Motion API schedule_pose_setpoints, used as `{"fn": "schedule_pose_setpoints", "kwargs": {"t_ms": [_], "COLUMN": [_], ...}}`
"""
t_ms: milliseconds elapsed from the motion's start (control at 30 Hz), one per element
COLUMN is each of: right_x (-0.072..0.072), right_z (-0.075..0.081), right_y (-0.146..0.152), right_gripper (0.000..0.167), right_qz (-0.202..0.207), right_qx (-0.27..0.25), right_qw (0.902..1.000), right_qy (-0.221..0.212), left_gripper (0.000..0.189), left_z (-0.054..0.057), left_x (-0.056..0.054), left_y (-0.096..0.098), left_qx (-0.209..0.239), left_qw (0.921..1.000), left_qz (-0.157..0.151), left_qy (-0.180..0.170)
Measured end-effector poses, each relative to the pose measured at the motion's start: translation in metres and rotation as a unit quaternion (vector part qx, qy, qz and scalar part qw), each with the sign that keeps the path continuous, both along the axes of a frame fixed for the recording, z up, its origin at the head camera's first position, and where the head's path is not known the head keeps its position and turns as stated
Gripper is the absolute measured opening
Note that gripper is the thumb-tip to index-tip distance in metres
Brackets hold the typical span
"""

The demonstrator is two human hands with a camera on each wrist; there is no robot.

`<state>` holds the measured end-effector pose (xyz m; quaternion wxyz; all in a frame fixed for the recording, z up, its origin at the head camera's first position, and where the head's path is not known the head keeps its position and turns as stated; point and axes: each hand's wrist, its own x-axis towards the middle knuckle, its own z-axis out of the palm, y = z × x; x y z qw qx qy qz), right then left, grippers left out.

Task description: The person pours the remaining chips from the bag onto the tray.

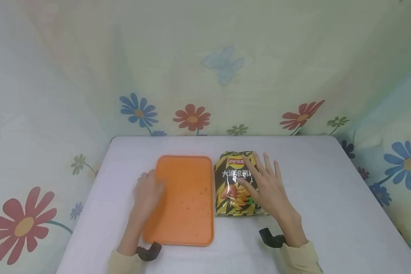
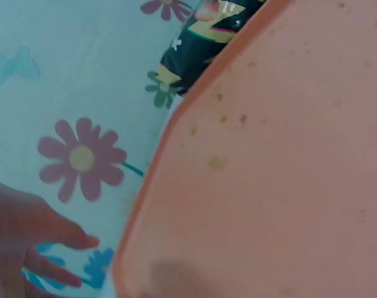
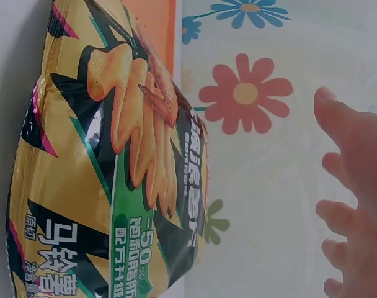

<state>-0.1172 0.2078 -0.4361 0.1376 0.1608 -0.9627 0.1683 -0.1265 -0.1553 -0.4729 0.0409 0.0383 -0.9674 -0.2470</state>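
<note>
A black-and-yellow Lay's potato chip bag (image 1: 231,192) lies face up to the right of an orange tray (image 1: 188,224). Over the bag's right side, my right hand (image 1: 268,186) spreads its fingers. The right wrist view has that hand (image 3: 365,167) apart from the bag (image 3: 102,155), gripping nothing. At the tray's left edge is my left hand (image 1: 148,194), its fingers loosely bent. In the left wrist view the thumb and fingers of that hand (image 2: 27,236) are beside the rim of the tray (image 2: 269,186), with a gap between, and they hold nothing.
Small brown crumbs (image 1: 188,208) are scattered on the tray. Both items lie on a white-covered table (image 1: 315,190). A curtain with printed flowers (image 1: 191,118) hangs behind and at the sides. A black strap piece (image 1: 272,239) sticks out from each wrist.
</note>
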Motion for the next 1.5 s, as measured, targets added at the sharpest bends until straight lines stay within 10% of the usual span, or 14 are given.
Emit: {"fn": "schedule_pose_setpoints", "kwargs": {"t_ms": [133, 367, 700, 1067, 1500], "right_x": [0.003, 0.008, 0.023, 0.054, 0.053], "right_z": [0.000, -0.008, -0.024, -0.065, -0.075], "right_y": [0.000, 0.002, 0.008, 0.033, 0.033], "right_gripper": [0.082, 0.079, 0.057, 0.043, 0.040], "right_qz": [0.004, 0.010, -0.027, -0.176, -0.164], "right_qx": [-0.014, -0.049, -0.138, -0.234, -0.321], "right_qw": [0.9999, 0.9981, 0.9899, 0.9478, 0.9020], "right_qy": [0.004, 0.035, -0.020, -0.126, -0.238], "left_gripper": [0.028, 0.035, 0.047, 0.044, 0.043], "left_z": [-0.017, -0.028, -0.029, -0.026, -0.028], "left_x": [0.013, 0.037, 0.040, 0.040, 0.036], "left_y": [-0.009, -0.014, -0.027, -0.033, -0.025], "left_qx": [0.020, 0.043, 0.105, 0.105, 0.096], "left_qw": [0.9975, 0.9970, 0.9882, 0.9870, 0.9906], "left_qz": [0.040, 0.032, 0.054, 0.061, 0.041], "left_qy": [-0.056, -0.054, -0.097, -0.106, -0.089]}}
